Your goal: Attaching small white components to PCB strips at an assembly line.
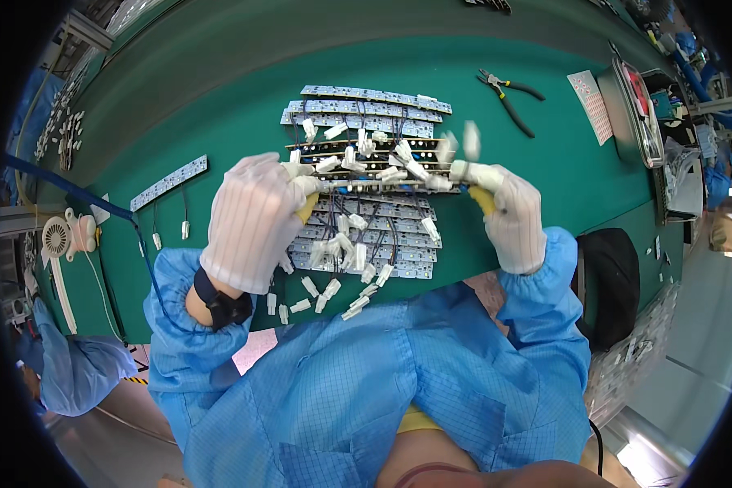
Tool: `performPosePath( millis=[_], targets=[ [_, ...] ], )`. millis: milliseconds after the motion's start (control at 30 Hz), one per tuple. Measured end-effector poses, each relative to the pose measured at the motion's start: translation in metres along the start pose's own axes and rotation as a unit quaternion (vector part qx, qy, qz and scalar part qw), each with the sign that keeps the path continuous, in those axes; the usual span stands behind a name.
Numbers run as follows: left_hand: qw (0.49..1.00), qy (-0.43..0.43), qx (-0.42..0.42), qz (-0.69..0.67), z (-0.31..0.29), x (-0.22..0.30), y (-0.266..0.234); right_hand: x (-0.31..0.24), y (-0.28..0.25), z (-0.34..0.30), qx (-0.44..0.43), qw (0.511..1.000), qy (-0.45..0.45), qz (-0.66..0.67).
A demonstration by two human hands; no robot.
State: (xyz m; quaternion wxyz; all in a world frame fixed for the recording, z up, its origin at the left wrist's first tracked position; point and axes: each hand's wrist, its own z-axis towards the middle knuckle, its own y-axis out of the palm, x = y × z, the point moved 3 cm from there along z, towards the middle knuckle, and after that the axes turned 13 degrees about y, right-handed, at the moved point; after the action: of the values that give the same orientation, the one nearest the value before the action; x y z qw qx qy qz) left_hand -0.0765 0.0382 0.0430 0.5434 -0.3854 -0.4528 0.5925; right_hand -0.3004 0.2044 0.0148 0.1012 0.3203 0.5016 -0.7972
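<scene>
My left hand [256, 220] and my right hand [512, 215] are in whitish striped gloves, with fingertip covers and some yellow showing. Between them a group of LED circuit board strips [366, 188] stands on edge, and each hand's fingers are closed on one end of it. White plug connectors [351, 159] on thin dark wires lie across the strips; a couple near my right hand are blurred by motion. Flat LED strips [366, 107] lie beyond this group. More flat strips [411, 264] lie on the near side, with several loose-hanging connectors [332, 288] at the table's front edge.
The green mat [244, 106] covers the table. Cutting pliers [506, 99] lie at the far right, beside a red-dotted sheet [590, 106] and a metal tray [638, 114]. A single LED strip [169, 184], a blue cord [81, 195] and a small fan [57, 236] are left.
</scene>
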Motion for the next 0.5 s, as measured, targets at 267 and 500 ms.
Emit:
performPosePath(
  millis=[267,500],
  targets=[
    [0.993,-0.069,0.012,0.097,0.002,0.004,-0.007,-0.003,0.005,0.0,0.064,0.997,-0.039,-0.01],
    [0.994,-0.064,0.007,0.091,-0.009,0.002,-0.004,-0.007,0.012,-0.008,0.031,0.996,-0.074,-0.037]
  ],
)
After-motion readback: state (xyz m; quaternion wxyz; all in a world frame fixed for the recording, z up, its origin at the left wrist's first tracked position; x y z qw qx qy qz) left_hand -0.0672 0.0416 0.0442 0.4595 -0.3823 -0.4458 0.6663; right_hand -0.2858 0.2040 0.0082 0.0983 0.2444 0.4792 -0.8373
